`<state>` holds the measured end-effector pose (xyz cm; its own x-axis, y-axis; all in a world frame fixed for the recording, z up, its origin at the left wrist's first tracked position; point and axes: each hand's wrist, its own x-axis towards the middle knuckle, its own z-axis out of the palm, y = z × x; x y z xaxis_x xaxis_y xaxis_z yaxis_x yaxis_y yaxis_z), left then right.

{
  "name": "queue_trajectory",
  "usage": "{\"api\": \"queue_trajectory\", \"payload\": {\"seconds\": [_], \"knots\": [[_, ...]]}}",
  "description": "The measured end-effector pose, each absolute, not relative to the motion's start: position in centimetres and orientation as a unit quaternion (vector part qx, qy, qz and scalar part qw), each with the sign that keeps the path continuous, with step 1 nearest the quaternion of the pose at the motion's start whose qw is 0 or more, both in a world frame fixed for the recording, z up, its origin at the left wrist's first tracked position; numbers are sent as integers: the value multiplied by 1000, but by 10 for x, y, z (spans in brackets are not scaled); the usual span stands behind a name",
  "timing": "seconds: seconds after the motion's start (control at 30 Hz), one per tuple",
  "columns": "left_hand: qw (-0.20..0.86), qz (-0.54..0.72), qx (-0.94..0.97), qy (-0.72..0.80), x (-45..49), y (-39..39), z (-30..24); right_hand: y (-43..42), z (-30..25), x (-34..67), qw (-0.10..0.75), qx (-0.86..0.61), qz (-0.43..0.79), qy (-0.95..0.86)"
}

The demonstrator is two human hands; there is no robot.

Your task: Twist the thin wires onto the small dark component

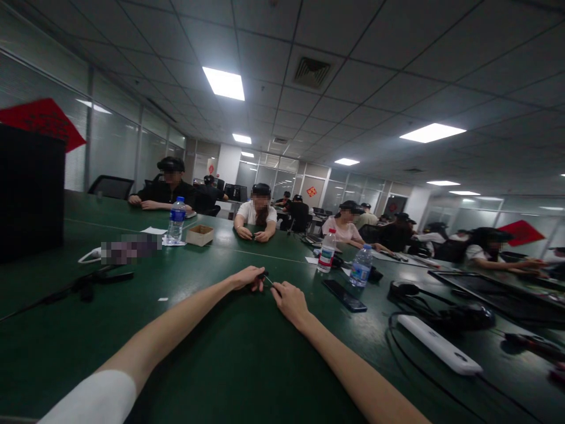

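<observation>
My left hand reaches over the green table, its fingers closed around a small dark piece whose kind is too small to make out. Just to the right, my right hand is closed in a pinch on a thin, light-coloured rod-like tool. The tool's far end points toward the dark piece, close to my left fingertips; whether they touch cannot be told. Most of the tool's near end is hidden by my right fingers.
On the right stand a red-capped bottle and a blue-labelled bottle, beside a phone, a white power strip and a black headset. Left are another bottle and a small box. Several people sit around.
</observation>
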<state>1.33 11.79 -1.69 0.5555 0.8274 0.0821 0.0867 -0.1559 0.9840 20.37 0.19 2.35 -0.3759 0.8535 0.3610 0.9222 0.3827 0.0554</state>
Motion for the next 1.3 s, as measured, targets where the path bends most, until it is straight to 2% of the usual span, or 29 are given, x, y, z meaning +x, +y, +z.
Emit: {"api": "queue_trajectory", "payload": {"seconds": [0.67,0.97,1.3], "knots": [[534,332,695,348,14,108,-9,12,14,204,153,-526,-165,-820],[534,332,702,336,13,114,-13,9,17,205,157,-517,-138,-830],[530,352,694,338,15,108,-7,10,21,207,163,-581,-107,-790]]}}
